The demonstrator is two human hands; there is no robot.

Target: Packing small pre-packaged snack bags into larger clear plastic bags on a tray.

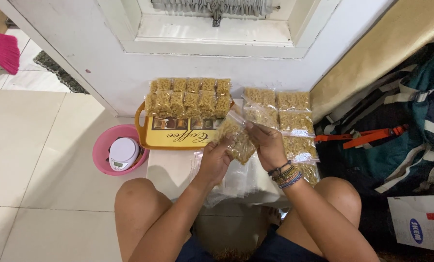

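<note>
Nearest, two bare knees frame the scene, and between them the left hand [216, 162] and right hand [266, 145] meet over a low white table [171, 170]. Both are closed on one clear bag [237, 137] of yellow pasta, held just above the table: the left hand grips its lower edge, while the right, with beaded bands at the wrist, pinches the top strip between its fingers [253, 127]. By my reading, the step in hand is closing the bag's mouth; the next move would call for running the pinch along the whole strip and keeping the bag upright so nothing spills.

Under the hands lies a loose pile of empty clear bags [236, 182]. At the near right corner sits a white carton [420, 228] with a blue oval mark and a red stripe. Left of the table, on the tiled floor, a pink bowl [103, 145] holds a small white scale [123, 153].

Farther off, filled packs [294, 121] lie in rows on the right of the table, flat and rectangular. Beside them on the left, a yellow tray [146, 133], printed with dark script and a strip of small pictures, carries more packs [188, 98] in two tight rows against the white wall. To the right, a dark striped backpack [401, 131] with orange straps leans by a tan cushion.
</note>
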